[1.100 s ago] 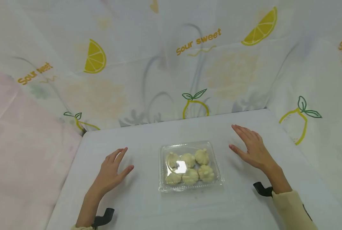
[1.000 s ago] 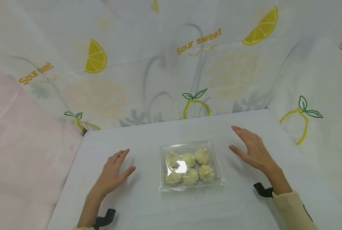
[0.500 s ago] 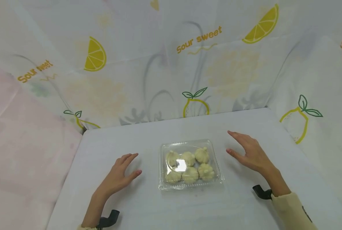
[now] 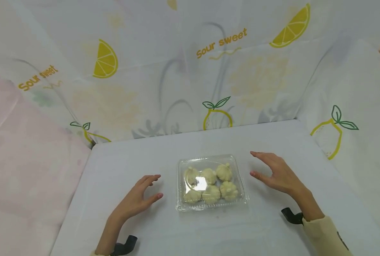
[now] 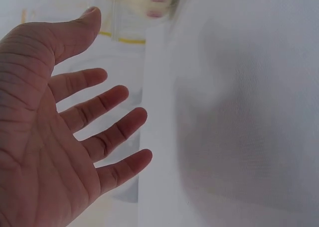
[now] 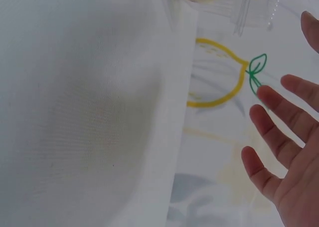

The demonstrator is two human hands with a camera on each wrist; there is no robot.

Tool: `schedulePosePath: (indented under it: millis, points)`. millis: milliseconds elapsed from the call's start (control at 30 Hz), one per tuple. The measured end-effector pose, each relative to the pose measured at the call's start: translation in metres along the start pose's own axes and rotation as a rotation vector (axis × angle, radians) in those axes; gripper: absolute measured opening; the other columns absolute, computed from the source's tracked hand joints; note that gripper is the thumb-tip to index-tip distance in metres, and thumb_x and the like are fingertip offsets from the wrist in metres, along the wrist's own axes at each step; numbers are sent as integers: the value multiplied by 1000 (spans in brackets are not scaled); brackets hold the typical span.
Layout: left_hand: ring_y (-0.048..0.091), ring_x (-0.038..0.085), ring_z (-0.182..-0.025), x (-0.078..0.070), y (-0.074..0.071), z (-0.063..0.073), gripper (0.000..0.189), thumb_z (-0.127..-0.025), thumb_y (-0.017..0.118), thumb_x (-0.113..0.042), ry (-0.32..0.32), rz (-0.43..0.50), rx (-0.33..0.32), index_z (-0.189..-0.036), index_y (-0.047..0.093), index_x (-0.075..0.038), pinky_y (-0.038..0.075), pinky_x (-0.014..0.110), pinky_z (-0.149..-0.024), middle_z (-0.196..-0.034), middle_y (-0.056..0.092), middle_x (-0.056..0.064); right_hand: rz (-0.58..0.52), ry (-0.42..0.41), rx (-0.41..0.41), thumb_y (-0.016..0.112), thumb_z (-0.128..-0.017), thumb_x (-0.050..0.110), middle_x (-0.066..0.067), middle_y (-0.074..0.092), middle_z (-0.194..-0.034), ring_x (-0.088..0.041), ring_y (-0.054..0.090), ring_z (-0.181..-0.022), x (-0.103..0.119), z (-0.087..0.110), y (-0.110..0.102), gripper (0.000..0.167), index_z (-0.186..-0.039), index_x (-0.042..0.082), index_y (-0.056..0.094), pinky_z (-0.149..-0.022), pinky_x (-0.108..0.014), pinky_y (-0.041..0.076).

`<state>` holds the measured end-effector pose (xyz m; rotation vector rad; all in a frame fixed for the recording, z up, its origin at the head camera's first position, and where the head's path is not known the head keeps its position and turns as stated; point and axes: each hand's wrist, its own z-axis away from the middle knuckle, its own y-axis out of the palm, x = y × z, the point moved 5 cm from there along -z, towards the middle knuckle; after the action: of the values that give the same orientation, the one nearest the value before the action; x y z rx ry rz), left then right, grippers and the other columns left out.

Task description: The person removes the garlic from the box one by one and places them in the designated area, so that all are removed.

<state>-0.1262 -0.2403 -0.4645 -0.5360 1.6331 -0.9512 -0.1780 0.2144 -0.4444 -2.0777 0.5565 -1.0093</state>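
Observation:
A clear plastic clamshell box [image 4: 183,206] with its lid down sits mid-table in the head view. Inside it are several pale, pleated pieces [image 4: 211,194] that look like garlic bulbs or small buns. My left hand [image 4: 137,201] hovers to the left of the box, fingers spread and holding nothing. On the other side my right hand [image 4: 279,176] is held apart from the box, its fingers extended and its palm turned inward. In the left wrist view the box's edge [image 5: 115,17] shows beyond the thumb; the right wrist view has its corner [image 6: 242,12] at the top.
A white cloth covers the table [image 4: 209,234]. Behind it hangs a curtain [image 4: 190,81] printed with lemons and lettering, and a pinkish sheet [image 4: 27,177] drapes at the left. Black wrist mounts [image 4: 126,245] sit on both forearms.
My left hand has moved right, toward the box, and a little nearer to me. My right hand has come slightly left and nearer to me. The box stays in place.

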Motion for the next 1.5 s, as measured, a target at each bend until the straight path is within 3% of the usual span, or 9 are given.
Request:
schedulePosePath:
  millis: [400, 733, 1100, 1500]
  points:
    - [55, 12, -108, -17, 10, 0, 60, -87, 72, -48, 64, 85, 45, -138, 53, -23, 51, 44, -86, -130, 54, -9, -54, 0, 113, 83, -80, 30, -5, 59, -133, -22, 52, -120, 7, 4, 10, 68, -140, 17, 54, -93, -53, 43]
    - [59, 13, -103, -26, 17, 1, 62, -88, 75, -38, 117, 128, 66, -142, 49, -22, 49, 47, -89, -125, 59, 1, -61, -27, 147, 85, -77, 33, 1, 65, -112, -17, 57, -108, 15, 7, 14, 68, -137, 16, 57, -87, -49, 47]
    - [60, 17, -104, -34, 23, 1, 61, -88, 74, -40, 164, 218, 115, -139, 50, -18, 49, 52, -88, -126, 58, 3, -151, 54, 244, 83, -78, 45, 4, 64, -107, -18, 60, -104, 20, 12, 18, 66, -133, 16, 60, -87, -51, 48]
    - [61, 16, -105, -36, 29, 2, 62, -86, 76, -43, 128, 248, 149, -136, 51, -17, 48, 50, -89, -127, 56, -2, -211, 58, 332, 81, -78, 50, 7, 63, -103, -17, 60, -98, 23, 15, 22, 64, -129, 18, 59, -86, -53, 47]
